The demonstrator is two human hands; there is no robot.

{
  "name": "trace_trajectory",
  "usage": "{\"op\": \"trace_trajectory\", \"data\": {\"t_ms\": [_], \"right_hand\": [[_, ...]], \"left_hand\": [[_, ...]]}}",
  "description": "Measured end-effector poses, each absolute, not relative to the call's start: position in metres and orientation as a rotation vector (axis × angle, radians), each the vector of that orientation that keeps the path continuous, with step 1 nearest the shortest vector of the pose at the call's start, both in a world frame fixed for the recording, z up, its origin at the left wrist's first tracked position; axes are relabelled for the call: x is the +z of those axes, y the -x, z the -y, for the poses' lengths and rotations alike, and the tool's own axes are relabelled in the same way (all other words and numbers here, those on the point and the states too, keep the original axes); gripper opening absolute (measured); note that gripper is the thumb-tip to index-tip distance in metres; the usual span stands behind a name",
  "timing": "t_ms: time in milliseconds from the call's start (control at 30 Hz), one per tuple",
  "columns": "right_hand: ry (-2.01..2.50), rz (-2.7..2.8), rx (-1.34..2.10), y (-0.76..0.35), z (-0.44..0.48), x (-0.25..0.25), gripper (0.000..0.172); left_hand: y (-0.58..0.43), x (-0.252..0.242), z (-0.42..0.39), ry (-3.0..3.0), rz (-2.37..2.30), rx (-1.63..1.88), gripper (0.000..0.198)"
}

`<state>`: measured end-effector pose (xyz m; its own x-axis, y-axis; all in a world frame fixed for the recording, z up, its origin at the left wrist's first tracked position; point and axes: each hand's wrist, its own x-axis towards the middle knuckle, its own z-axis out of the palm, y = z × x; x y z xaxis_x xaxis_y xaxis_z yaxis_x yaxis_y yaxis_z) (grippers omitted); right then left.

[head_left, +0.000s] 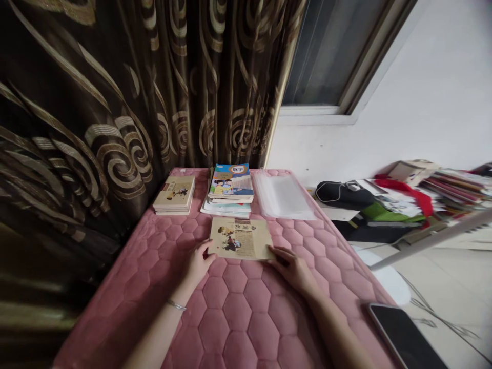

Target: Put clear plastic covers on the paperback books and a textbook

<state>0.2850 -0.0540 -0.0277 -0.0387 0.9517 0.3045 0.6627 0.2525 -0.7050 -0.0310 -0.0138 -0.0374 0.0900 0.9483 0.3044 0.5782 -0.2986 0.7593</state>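
A beige book [251,238] with a drawn figure and Chinese characters on its cover is held sideways just above or on the pink quilted cover [240,297]. My left hand [200,260] pinches its left edge, the thumb towards me and the fingers along the side. At the lower right corner, my right hand [291,266] grips the book, its fingertips on the edge and its thumb hidden. A small stack of similar beige books [175,195] lies at the far left. Behind the held book is a pile of textbooks [231,182], a blue one on top.
Clear plastic sleeves [285,197] lie to the right of the textbooks. A dark-screened tablet or phone [403,333] rests at the near right edge. A patterned curtain [126,102] hangs on the left. Papers, a black pouch [344,195] and a red cloth [407,192] clutter the right.
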Motion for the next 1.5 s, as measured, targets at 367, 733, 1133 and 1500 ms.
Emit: {"op": "trace_trajectory", "data": {"t_ms": [367,733,1133,1500], "right_hand": [[1.507,1.784,0.406,-0.287,0.05,-0.037,0.034],[1.517,1.762,0.443,-0.286,0.052,-0.029,0.031],[1.521,1.781,0.454,-0.288,0.051,-0.032,0.032],[1.658,2.004,0.038,-0.237,0.054,-0.009,0.021]], "left_hand": [[0.04,-0.035,0.012,-1.896,-1.512,1.036,0.03],[0.051,-0.034,0.008,-1.976,-1.422,1.092,0.026],[0.052,-0.033,0.011,-1.967,-1.372,1.102,0.024],[-0.007,0.002,0.032,-2.392,-1.411,0.965,0.028]]}}
